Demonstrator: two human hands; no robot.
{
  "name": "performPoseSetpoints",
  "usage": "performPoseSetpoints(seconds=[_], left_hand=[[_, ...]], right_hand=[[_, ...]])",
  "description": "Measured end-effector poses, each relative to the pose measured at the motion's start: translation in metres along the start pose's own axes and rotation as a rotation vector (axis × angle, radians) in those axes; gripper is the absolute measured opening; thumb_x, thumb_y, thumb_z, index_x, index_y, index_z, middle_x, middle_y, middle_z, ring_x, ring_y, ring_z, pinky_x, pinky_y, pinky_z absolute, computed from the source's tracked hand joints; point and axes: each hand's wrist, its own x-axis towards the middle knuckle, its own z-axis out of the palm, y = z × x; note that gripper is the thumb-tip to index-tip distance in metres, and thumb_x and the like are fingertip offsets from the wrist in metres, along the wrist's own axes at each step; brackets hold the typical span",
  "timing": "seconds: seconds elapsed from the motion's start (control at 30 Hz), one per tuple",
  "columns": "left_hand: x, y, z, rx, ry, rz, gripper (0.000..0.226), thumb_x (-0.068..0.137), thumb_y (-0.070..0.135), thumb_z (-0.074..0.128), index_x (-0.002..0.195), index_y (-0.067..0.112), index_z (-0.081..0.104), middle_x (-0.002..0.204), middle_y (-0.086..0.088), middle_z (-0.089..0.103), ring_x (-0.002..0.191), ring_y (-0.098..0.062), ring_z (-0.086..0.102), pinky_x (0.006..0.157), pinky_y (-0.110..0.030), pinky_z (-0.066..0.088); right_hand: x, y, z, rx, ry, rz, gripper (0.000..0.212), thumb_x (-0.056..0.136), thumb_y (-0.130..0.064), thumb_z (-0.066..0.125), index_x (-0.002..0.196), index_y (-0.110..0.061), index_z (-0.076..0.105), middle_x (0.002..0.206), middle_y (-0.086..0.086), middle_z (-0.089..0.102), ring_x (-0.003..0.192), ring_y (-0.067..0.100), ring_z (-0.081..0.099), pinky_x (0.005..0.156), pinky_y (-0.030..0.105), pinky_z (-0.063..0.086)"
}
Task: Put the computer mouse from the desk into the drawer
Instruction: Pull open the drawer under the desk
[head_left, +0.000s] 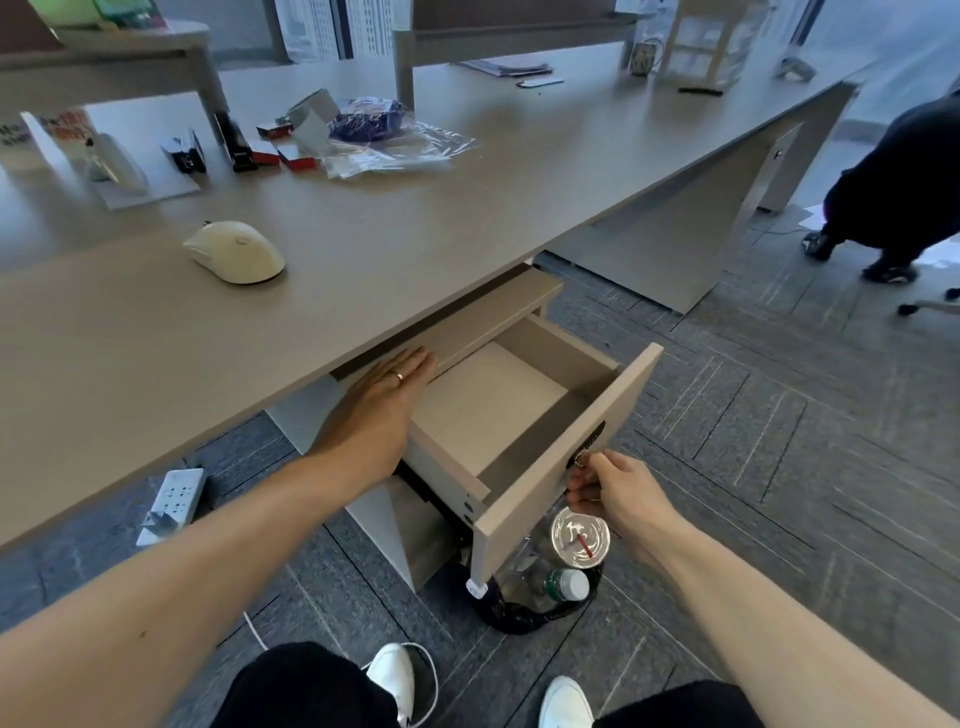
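Observation:
A cream-white computer mouse (236, 251) lies on the grey desk (363, 234), left of centre. Under the desk edge the top drawer (566, 441) of a cabinet is pulled out, and nothing lies in it. My left hand (387, 387) rests flat on the cabinet top beside the drawer's inner left corner, fingers stretched out, holding nothing. My right hand (605, 486) is curled around the dark handle on the drawer front.
A bin (540, 597) with a plastic cup and bottles stands on the floor under the drawer front. A power strip (174, 504) lies on the floor at left. Boxes, staplers and plastic bags (363, 140) clutter the far desk. A seated person (893, 197) is at right.

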Motion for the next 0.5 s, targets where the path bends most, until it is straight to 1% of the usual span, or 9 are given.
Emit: performPoseSetpoints(seconds=[0.13, 0.23, 0.37, 0.5], left_hand=[[0.001, 0.005, -0.003, -0.007, 0.004, -0.019, 0.096, 0.075, -0.025, 0.049, 0.156, 0.015, 0.017, 0.165, -0.002, 0.017, 0.15, -0.016, 0.013, 0.121, -0.03, 0.015], [0.002, 0.011, -0.007, -0.003, 0.002, -0.037, 0.092, 0.077, -0.024, 0.046, 0.155, 0.014, 0.018, 0.165, -0.003, 0.016, 0.15, -0.017, 0.013, 0.121, -0.03, 0.013], [0.0, 0.014, -0.009, -0.01, 0.004, -0.058, 0.091, 0.078, -0.023, 0.046, 0.156, 0.014, 0.017, 0.165, -0.001, 0.015, 0.15, -0.015, 0.012, 0.12, -0.027, 0.011], [0.0, 0.014, -0.006, 0.002, 0.001, -0.079, 0.094, 0.077, -0.023, 0.05, 0.156, 0.016, 0.017, 0.165, 0.0, 0.015, 0.151, -0.015, 0.012, 0.122, -0.034, 0.016]], right_hand=[[-0.018, 0.006, -0.022, 0.006, 0.009, 0.011, 0.022, 0.099, -0.005, 0.04, 0.086, 0.001, 0.057, 0.071, 0.016, 0.057, 0.06, 0.026, 0.054, 0.061, 0.036, 0.048], [-0.029, 0.01, -0.033, -0.003, 0.03, 0.011, 0.022, 0.098, -0.005, 0.039, 0.088, 0.0, 0.058, 0.069, 0.013, 0.057, 0.06, 0.025, 0.054, 0.06, 0.035, 0.048], [-0.036, 0.014, -0.044, -0.021, 0.044, 0.012, 0.024, 0.099, -0.006, 0.038, 0.086, 0.0, 0.058, 0.069, 0.013, 0.059, 0.058, 0.024, 0.057, 0.057, 0.031, 0.051], [-0.04, 0.017, -0.048, 0.005, 0.055, 0.013, 0.024, 0.099, -0.003, 0.037, 0.084, -0.001, 0.056, 0.066, 0.013, 0.059, 0.056, 0.023, 0.056, 0.052, 0.028, 0.052]])
